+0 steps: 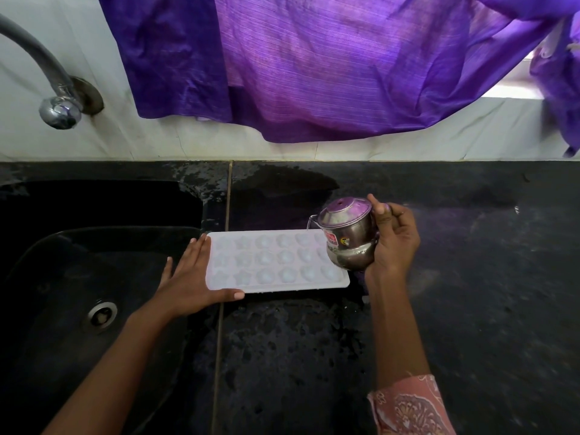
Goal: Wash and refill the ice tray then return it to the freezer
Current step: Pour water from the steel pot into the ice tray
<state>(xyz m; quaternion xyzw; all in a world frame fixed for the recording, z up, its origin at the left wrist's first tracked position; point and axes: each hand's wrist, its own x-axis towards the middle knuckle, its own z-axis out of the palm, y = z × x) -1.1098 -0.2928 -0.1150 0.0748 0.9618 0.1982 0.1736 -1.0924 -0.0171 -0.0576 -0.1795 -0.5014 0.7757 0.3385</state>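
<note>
Left hand (191,277) flat, fingers extended; right hand (394,243) curled closed, wrist tilted.

Dim, purple-tinted daylight through the curtain (314,64), wide-angle bending at edges, mild softness throughout.

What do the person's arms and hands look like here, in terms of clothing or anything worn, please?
Both hands are bare: no gloves, rings or bangles show. The left hand and its forearm are uncovered to the frame edge. The right hand has a bare forearm, then a pink sleeve with a pale paisley print.
</note>
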